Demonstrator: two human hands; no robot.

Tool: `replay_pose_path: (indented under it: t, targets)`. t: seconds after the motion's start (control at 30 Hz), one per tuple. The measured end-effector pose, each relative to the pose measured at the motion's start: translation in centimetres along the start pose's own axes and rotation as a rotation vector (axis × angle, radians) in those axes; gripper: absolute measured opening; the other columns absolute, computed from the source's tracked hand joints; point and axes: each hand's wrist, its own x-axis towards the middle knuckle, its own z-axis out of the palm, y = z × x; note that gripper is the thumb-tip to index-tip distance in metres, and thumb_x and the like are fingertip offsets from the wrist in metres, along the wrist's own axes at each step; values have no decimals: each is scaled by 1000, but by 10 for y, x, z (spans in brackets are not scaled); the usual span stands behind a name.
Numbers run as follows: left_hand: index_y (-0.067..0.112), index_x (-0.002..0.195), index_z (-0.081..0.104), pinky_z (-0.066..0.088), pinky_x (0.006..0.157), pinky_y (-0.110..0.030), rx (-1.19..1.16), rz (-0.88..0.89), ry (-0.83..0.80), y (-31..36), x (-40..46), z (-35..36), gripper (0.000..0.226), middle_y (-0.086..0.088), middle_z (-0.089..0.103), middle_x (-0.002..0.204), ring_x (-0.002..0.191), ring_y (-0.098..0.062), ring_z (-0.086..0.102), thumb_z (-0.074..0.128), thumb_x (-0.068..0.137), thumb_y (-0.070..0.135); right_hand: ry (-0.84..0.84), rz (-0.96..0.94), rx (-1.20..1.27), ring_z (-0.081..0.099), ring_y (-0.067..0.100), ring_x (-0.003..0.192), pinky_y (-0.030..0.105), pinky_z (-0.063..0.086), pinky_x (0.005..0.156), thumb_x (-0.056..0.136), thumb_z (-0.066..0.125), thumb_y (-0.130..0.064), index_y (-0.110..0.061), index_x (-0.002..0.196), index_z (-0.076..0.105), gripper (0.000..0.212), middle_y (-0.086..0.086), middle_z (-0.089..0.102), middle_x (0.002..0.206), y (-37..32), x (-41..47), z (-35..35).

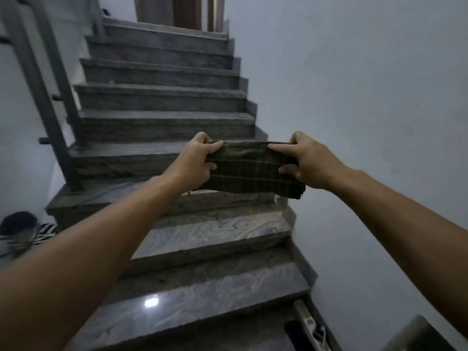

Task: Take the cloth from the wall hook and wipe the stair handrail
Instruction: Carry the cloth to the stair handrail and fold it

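- From the head camera, I look up a flight of grey stone stairs (162, 97), with both bare forearms reaching forward into the middle of the view.
- My left hand (195, 163) is clenched on the left end of the cloth (249, 168), thumb on top and fingers curled over its edge.
- My right hand (311, 160) grips the right end of the same cloth, fingers pressed on its front face.
- The cloth is dark olive green with thin pale stripes. It looks folded into a thick band and is held stretched flat between the two hands, in the air above the lower steps, touching nothing else.
- The stair handrail (27, 59) is a grey metal rail running up the left side of the stairs, with slanted bars beneath it. It stands well apart from the cloth and from both hands.
- A plain pale wall (354, 72) fills the right side of the view.
- At the top of the stairs I see a wooden door (187, 11), partly cut off by the frame.
- At the lower left, beside the bottom step, lies something with black and white stripes (43, 235); I cannot tell what it is.
- A bright spot of light reflects off the polished tread nearest to me.
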Motion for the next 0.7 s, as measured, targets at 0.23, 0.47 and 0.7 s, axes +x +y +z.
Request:
replay_pose_path:
  t: [0.23,0.47,0.7]
  targets:
    - [11,141,40,35,100,-26,171,-104,66,-104,83,-114,69,2,38,114,106,-14,41,71,80,5,-49,-173,46,48,22,94,45,47,88,85,66,-33,-36,138,45,57,5,45,106,-51,199,19]
    - [11,142,39,33,97,-25,261,-154,141,-156,189,-212,69,4,35,111,104,-13,39,70,81,8,-6,-269,75,44,19,90,38,44,82,85,66,-32,-38,137,45,56,1,40,101,-73,370,-7]
    - [9,142,40,33,104,-29,345,-237,229,-188,297,-296,70,-5,42,124,116,-24,45,72,80,9,17,-338,155,47,23,93,40,45,83,83,69,-32,-39,135,48,56,5,43,103,-81,532,-34]
